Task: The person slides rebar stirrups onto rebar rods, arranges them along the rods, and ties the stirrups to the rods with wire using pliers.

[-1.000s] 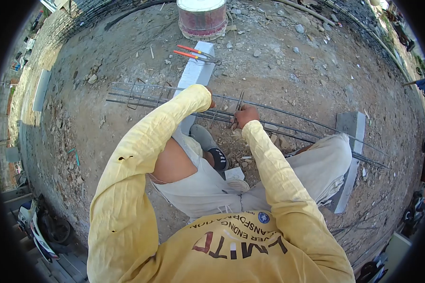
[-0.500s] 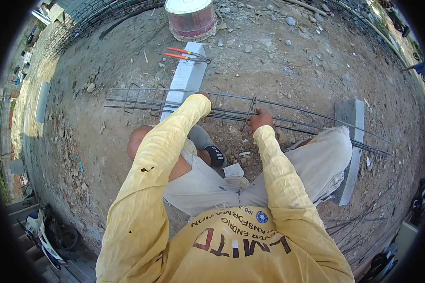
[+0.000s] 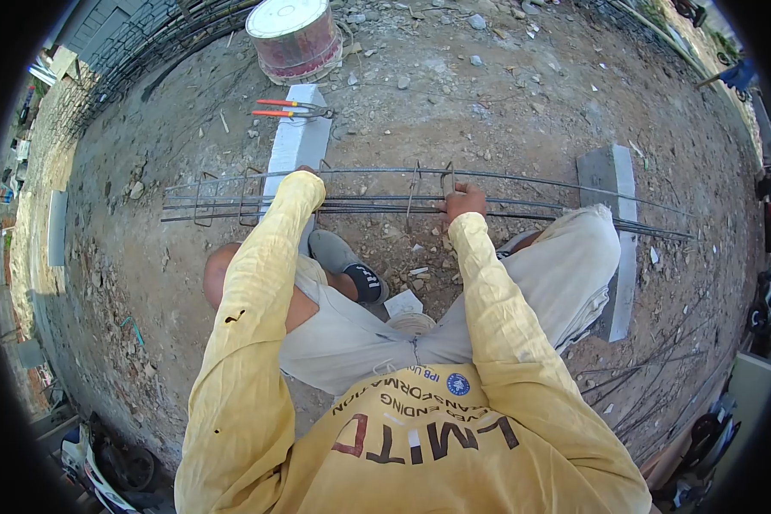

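A long cage of thin steel bars [image 3: 540,206] lies crosswise in front of me, with several wire stirrups along it. My right hand [image 3: 465,202] has its fingers closed at one stirrup [image 3: 448,177] on the bars. Left of that hand, another stirrup [image 3: 412,197] stands across the bars. My left hand [image 3: 310,172] is at the bars near the left block; the yellow sleeve hides most of it, its fingers included. The bars rest on a pale left block [image 3: 295,141] and a grey right block [image 3: 623,184]. Red-handled pincers [image 3: 291,109] lie on the left block.
A white-topped, reddish bucket [image 3: 293,43] stands beyond the left block. My shod foot [image 3: 343,261] is below the bars. Loose rods [image 3: 651,377] lie at lower right, and mesh and long bars [image 3: 146,64] at upper left. Stones are scattered over the dirt.
The view has shifted, so the scene sits farther left. My right hand has moved rightward along the bars with one stirrup, leaving a gap to the stirrup on its left.
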{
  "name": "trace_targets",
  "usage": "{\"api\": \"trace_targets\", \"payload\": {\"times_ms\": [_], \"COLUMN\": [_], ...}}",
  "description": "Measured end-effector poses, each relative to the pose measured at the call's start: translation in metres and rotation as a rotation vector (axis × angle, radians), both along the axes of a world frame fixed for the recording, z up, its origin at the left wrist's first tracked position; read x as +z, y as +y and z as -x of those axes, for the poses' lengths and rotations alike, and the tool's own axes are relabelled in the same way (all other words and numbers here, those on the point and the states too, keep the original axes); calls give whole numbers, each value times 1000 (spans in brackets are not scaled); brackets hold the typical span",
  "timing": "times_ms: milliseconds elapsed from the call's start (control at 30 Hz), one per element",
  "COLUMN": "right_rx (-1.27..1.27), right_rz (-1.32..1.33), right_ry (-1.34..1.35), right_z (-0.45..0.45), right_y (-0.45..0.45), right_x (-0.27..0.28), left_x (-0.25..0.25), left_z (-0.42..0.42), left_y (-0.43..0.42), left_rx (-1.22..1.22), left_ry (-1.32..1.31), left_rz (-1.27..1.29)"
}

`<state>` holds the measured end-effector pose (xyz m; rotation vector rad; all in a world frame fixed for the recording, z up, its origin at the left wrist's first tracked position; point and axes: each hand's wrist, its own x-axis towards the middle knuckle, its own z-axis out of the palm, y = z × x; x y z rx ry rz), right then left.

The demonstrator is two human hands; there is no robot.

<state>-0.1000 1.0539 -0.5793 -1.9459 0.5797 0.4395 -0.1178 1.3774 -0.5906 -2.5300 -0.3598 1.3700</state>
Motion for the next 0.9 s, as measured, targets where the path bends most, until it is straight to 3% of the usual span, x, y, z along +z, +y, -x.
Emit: {"api": "trace_targets", "payload": {"times_ms": [33, 100, 167, 200, 267, 400, 500, 733, 900], "right_rx": [-6, -29, -77, -56, -43, -33, -20, -41, -15], "right_rz": [43, 121, 183, 270, 396, 506, 525, 585, 394], "right_ry": [-30, -81, -120, -136, -164, -226, -243, -323, -379], "right_z": [-4, -13, -20, -18, -15, -11, -6, -5, 0], "right_y": [-7, -32, -53, -57, -66, -86, -90, -95, -87], "right_x": [-10, -43, -59, -41, -13, 3, 10, 0, 23], "left_x": [27, 41, 56, 64, 73, 56, 29, 19, 5], "left_z": [2, 2, 8, 9, 4, 17, 30, 37, 63], "left_y": [-11, -21, -44, -59, -93, -155, -180, -182, -193], "left_rx": [53, 433, 394, 373, 442, 506, 427, 729, 983], "left_ry": [-20, -333, -565, -680, -500, -455, -666, -708, -1101], "left_rz": [2, 76, 254, 345, 495, 652, 590, 724, 713]}}
